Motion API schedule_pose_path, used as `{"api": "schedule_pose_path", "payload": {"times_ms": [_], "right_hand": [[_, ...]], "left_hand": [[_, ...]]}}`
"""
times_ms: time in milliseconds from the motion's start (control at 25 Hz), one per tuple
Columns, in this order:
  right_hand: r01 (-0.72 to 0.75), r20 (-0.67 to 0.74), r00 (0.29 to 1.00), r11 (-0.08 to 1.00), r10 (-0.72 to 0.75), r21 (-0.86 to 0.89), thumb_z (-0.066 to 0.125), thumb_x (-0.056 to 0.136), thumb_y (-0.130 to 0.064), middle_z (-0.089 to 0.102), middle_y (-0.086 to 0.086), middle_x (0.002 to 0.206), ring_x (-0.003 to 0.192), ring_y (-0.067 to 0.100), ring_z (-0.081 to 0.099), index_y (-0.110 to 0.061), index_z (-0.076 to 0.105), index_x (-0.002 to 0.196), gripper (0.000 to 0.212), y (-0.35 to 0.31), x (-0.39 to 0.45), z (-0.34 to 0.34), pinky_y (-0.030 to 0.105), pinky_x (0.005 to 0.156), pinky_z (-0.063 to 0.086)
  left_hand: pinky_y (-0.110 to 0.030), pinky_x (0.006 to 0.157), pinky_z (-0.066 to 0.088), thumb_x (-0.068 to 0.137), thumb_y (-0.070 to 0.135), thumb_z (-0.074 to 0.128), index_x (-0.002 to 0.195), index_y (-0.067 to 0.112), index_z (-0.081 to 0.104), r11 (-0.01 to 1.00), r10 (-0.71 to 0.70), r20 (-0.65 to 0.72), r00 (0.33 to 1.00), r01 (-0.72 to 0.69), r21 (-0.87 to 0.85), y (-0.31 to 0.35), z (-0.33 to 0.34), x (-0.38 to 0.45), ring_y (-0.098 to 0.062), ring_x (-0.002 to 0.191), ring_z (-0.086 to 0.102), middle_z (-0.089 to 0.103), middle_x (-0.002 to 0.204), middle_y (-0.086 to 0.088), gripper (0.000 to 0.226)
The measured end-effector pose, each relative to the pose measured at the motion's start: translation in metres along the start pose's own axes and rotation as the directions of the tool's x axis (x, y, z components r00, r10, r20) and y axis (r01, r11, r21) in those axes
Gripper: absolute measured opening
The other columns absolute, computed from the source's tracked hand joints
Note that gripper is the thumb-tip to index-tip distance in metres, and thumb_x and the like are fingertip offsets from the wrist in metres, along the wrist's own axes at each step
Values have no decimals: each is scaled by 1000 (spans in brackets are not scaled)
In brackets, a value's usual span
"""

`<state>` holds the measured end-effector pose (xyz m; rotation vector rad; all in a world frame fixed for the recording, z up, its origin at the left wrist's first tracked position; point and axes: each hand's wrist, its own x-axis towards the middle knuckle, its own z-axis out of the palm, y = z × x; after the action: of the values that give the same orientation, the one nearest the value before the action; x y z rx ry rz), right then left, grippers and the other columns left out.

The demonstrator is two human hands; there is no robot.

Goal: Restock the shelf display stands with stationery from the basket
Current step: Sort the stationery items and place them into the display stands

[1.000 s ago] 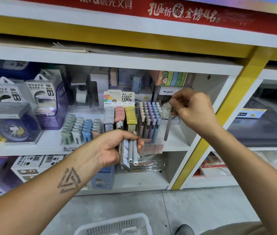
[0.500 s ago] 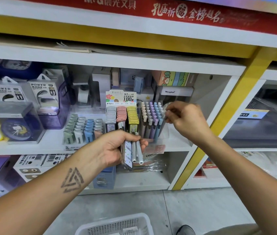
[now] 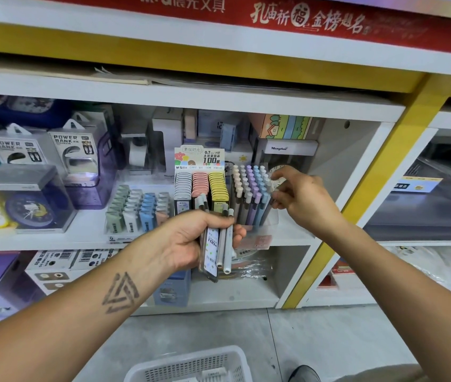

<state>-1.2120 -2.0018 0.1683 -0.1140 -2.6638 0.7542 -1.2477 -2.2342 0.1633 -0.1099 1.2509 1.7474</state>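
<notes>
Pen stand on the middle shelf, rows nearly full, pastel caps up. Our right hand sits at its right edge, fingers curled at the end pens; whether it pinches one we cannot tell. Our left hand is clamped on a bundle of pens and a lead pack, held near the stand's front. Step in hand, we judge: slotting pens. Next calls for drawing one pen from the bundle and finding a free hole. Basket below on the floor.
</notes>
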Motion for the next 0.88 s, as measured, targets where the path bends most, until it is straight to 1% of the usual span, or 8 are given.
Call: {"api": "schedule_pose_path", "payload": {"times_ms": [120,280,360,440,520,640,800,880], "right_hand": [[-1,-39,999,998,-1,-57,64,96,-15,70,0,82,72,9,67,-18,64,93,4,1,1,6,35,69,59],[62,-154,982,960,-107,-273,66,94,-27,69,-3,92,79,16,61,-18,76,92,14,-17,5,-2,30,67,49],[61,-121,990,995,-70,-76,67,93,-32,67,-1,73,63,9,56,-21,74,84,16,-33,3,-4,23,55,44],[-40,94,995,989,27,140,70,89,-42,63,3,58,48,6,50,-21,74,82,22,-50,-2,-1,18,45,36],[-184,302,947,953,107,240,74,86,-44,62,-2,53,43,4,47,-17,77,83,28,-60,-6,6,17,41,36],[-359,361,908,843,215,401,80,83,-26,63,1,59,47,8,48,-9,77,83,17,-61,-6,8,20,42,35],[-295,157,945,546,286,784,71,86,1,70,14,69,55,19,64,4,70,91,6,-56,5,-17,21,52,53],[-112,-75,965,649,253,753,70,88,1,71,14,67,59,24,68,2,67,95,8,-51,8,-32,24,58,57]], "left_hand": [[-30,53,59,92,0,57,74,-4,75,1000,-6,10,1000,5,7,-1,1,-1,-20,60,71,73,78,-15,26],[-30,51,59,92,0,57,90,-7,68,1000,2,14,1000,-1,-1,-1,3,-3,-21,59,71,73,80,-16,13],[-29,49,58,92,0,57,90,-7,67,1000,25,28,999,-25,1,0,2,-3,-21,59,71,73,79,-17,13],[-29,50,58,92,-1,57,89,-6,67,998,64,42,997,-64,-9,0,2,-2,-22,59,71,73,78,-18,11],[-29,52,58,91,-2,57,92,-5,68,995,100,60,993,-99,-21,0,3,-2,-23,62,72,72,78,-19,11],[-30,55,59,89,-2,57,93,-7,71,994,104,99,990,-101,-34,0,2,-3,-26,67,73,72,82,-22,16],[-40,57,62,91,-2,54,94,-10,67,995,35,23,999,-33,-91,1,-4,-1,-31,68,73,72,88,-28,15],[-39,61,62,91,-5,55,94,-11,63,992,26,-50,998,-32,-121,2,-9,2,-30,64,73,72,84,-27,10]]}}
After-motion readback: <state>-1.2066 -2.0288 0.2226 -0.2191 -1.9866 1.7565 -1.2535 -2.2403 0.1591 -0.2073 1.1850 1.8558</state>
